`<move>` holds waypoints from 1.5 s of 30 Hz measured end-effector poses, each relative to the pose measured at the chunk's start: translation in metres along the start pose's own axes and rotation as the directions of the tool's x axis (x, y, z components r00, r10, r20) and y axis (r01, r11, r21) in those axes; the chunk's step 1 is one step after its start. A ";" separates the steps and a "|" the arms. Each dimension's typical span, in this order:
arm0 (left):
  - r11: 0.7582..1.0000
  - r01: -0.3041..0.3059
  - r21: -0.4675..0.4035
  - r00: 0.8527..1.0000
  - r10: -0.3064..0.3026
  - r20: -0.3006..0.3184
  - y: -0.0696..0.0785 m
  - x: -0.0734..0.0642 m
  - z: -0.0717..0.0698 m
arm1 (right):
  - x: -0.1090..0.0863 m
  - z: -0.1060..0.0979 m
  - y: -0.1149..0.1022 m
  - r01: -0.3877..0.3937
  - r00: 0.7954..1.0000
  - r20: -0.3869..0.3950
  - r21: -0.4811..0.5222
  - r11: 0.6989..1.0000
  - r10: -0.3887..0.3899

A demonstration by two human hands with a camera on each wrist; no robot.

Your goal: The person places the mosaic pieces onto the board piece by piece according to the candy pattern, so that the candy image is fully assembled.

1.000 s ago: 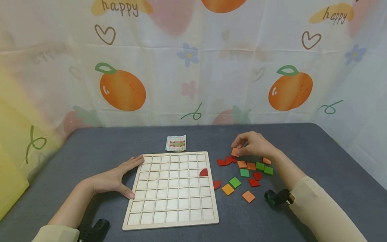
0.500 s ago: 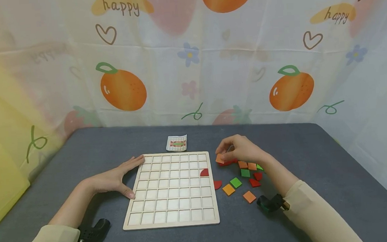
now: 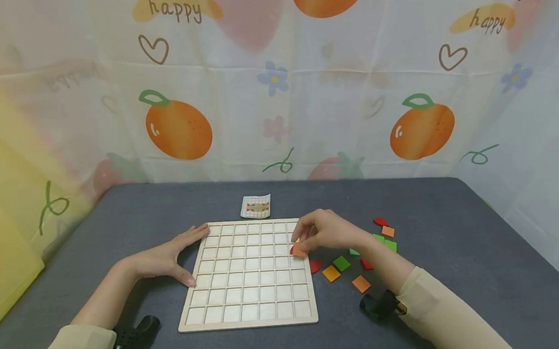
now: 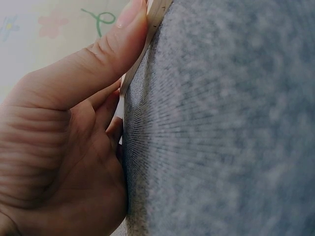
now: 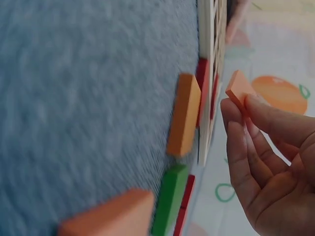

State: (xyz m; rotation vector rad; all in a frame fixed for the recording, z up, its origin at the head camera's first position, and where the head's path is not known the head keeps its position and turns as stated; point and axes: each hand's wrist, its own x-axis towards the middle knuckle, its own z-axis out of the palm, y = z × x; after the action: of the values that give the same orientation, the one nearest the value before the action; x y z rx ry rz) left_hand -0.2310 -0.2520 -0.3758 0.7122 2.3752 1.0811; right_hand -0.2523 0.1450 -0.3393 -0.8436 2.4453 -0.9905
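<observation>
A pale wooden grid board (image 3: 251, 323) lies on the dark grey table. My left hand (image 3: 161, 261) rests at the board's left edge, thumb and fingers spread and touching its rim. In the left wrist view, the thumb (image 4: 98, 69) lies against the wooden edge. My right hand (image 3: 329, 229) is over the board's right side and pinches an orange square tile (image 3: 298, 250) between thumb and fingertips. The right wrist view shows that orange tile (image 5: 239, 89) tilted, above the board. Partly behind it, a red quarter-round piece (image 3: 292, 249) sits in a cell near the right edge.
Right of the board lie loose tiles: a red piece (image 3: 315, 266), a yellow-orange square (image 3: 331, 273), a green square (image 3: 341, 263), an orange square (image 3: 361, 284) and several others partly under the right forearm. A small pattern card (image 3: 256, 207) lies behind the board.
My right hand has moved left and toward me, from above the loose tiles to over the board's right side, carrying the orange tile. The left hand stays in place.
</observation>
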 end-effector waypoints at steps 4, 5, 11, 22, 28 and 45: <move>1.000 0.003 -0.005 1.000 -0.003 -0.004 0.000 0.000 0.000 | 0.001 0.005 -0.002 0.014 1.000 0.024 0.008 1.000 -0.015; 1.000 0.004 -0.005 1.000 -0.004 -0.006 0.000 0.000 0.001 | 0.001 0.006 -0.002 0.023 0.999 0.029 0.010 1.000 -0.023; 1.000 0.008 -0.009 1.000 -0.008 -0.008 -0.001 0.001 0.000 | 0.003 0.009 -0.001 0.035 0.998 0.051 -0.021 0.999 -0.034; 1.000 0.005 -0.004 1.000 -0.005 -0.016 0.000 0.000 0.000 | -0.001 0.013 -0.004 0.040 0.999 0.036 -0.056 0.998 -0.039; 1.000 0.012 -0.007 1.000 -0.012 -0.013 -0.002 0.000 0.000 | -0.002 0.015 -0.005 0.053 0.998 0.025 -0.064 0.997 -0.052; 1.000 0.005 -0.003 1.000 -0.005 -0.005 0.002 -0.001 0.000 | -0.001 0.017 -0.002 0.049 0.999 0.011 -0.093 0.995 -0.048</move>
State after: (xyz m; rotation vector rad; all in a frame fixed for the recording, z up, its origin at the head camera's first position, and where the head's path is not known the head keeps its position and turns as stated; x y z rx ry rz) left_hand -0.2299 -0.2517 -0.3743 0.7029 2.3778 1.0862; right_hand -0.2416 0.1361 -0.3490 -0.9398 2.4905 -0.8933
